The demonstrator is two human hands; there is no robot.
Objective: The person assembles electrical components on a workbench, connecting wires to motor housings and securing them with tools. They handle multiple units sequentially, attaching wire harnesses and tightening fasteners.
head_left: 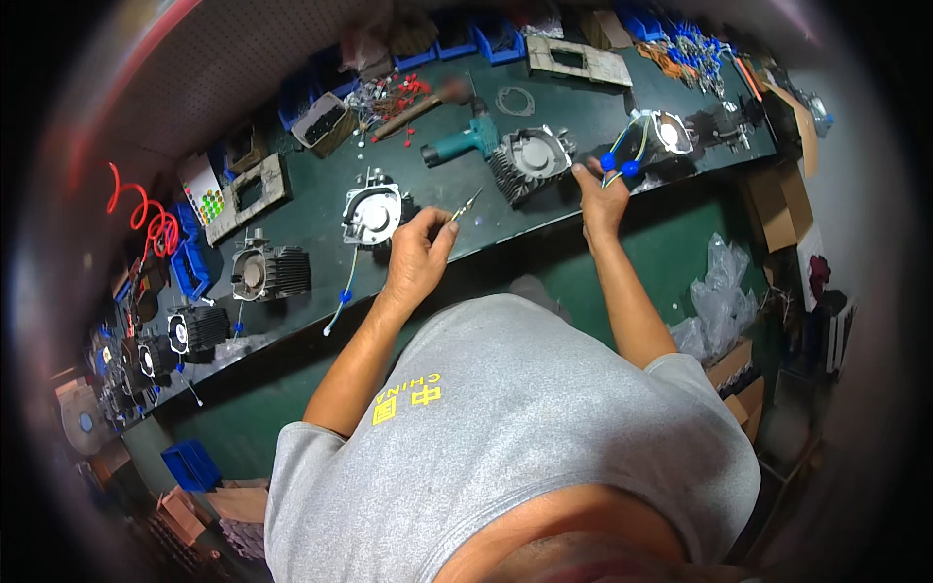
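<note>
My left hand (pixel 420 255) is closed on a slim, pointed metal tool (pixel 467 205), whose exact kind is too small to make out. It is just right of a motor housing (pixel 373 214) with a round white face. From that housing a thin wire with a blue piece (pixel 345 296) hangs over the bench's front edge. My right hand (pixel 603 202) is pinched on yellow and white wires (pixel 642 141) carrying two round blue pieces (pixel 630 169). These wires run from another housing (pixel 671 133) to its right. Between my hands lies a finned motor housing (pixel 533 158) with its round face up.
A teal power drill (pixel 461 144) lies against the finned housing, with a hammer (pixel 413 112) behind it. More motor housings (pixel 262 272) line the green bench (pixel 326 185) to the left. Blue bins (pixel 501 41) stand along the back. Cardboard boxes (pixel 777 204) are at the right.
</note>
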